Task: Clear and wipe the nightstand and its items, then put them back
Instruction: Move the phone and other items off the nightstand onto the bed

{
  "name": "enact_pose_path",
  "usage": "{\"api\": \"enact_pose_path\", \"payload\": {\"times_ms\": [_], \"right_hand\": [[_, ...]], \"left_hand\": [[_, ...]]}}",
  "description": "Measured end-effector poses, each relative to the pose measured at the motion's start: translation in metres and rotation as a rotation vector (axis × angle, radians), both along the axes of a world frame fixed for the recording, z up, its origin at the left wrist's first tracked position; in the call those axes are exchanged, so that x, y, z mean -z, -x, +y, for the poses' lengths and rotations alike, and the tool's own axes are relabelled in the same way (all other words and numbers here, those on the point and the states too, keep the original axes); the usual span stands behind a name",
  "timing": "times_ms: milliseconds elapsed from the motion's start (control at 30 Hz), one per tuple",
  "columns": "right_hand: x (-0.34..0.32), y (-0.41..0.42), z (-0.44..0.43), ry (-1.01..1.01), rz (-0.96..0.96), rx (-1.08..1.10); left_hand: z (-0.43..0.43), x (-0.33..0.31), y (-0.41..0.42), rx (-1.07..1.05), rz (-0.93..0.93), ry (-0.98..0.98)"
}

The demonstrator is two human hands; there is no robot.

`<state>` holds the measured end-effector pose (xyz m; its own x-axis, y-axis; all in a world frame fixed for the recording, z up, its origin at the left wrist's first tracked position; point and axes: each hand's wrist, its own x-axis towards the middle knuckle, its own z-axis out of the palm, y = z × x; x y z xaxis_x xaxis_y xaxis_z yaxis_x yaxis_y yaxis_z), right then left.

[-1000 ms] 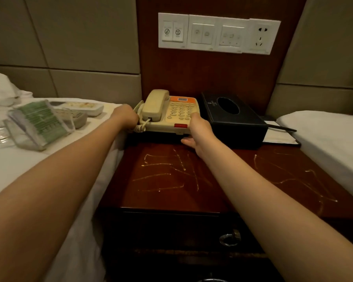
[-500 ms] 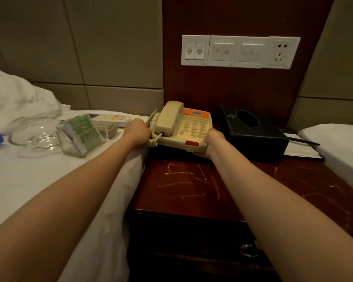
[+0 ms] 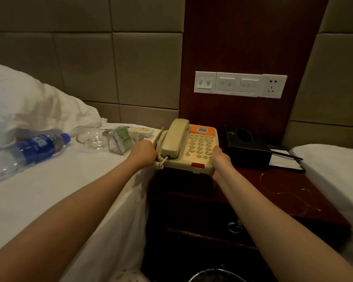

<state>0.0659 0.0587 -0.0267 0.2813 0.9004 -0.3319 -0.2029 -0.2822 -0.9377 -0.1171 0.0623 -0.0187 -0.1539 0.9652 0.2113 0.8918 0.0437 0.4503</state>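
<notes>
**Phone [image 3: 200, 147] gripped at both sides, far left corner of nightstand [image 3: 293, 200]**

Both bare arms reach in from the near side. Left hand [image 3: 143, 152] is curled round the left edge of the beige phone base, next to the handset [image 3: 174, 137]. Knuckles are up, fingertips hidden under the base. Right hand [image 3: 220, 159] clamps the near right corner of the base beside the keypad, fingers tucked below. Neither hand is loose; both hold the phone and nothing else.

The phone is over the far left corner of the dark wood nightstand. Deep shadow lies under its near edge, so cannot tell whether it rests on the top or is lifted clear. Handset is in its cradle. Coiled cord [image 3: 160, 162] hangs at near left, just under the left hand.

Black tissue box [image 3: 247, 151] stands just right of the phone, on the far part of the nightstand. Notepad [image 3: 283, 163] with a pen [image 3: 285, 155] across it lies right of the box, at the far right corner. Streaky marks show on the nightstand top at right. Ring pull [image 3: 233, 225] is on the drawer front below.

On the left bed [image 3: 49, 190], white sheet:
- Clear card stand [image 3: 120, 139], just left of the left hand.
- Glass ashtray [image 3: 92, 140], left of the stand.
- Remote [image 3: 142, 131], behind the stand.
- Water bottle [image 3: 35, 149] with a blue label, on its side farther left.
- Pillow [image 3: 29, 102], behind the bottle.

Second white bed [image 3: 334, 176] is at right. White switch panel [image 3: 240, 84] sits on the wood wall above the phone. Rim of a bin [image 3: 212, 275] shows at the near bottom edge.
</notes>
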Motion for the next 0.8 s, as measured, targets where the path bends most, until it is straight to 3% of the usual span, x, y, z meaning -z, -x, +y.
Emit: {"api": "enact_pose_path", "payload": {"times_ms": [800], "right_hand": [[-0.004, 0.097, -0.131, 0.038, 0.107, -0.125]], "left_hand": [[-0.152, -0.014, 0.093, -0.151, 0.148, 0.037]]}}
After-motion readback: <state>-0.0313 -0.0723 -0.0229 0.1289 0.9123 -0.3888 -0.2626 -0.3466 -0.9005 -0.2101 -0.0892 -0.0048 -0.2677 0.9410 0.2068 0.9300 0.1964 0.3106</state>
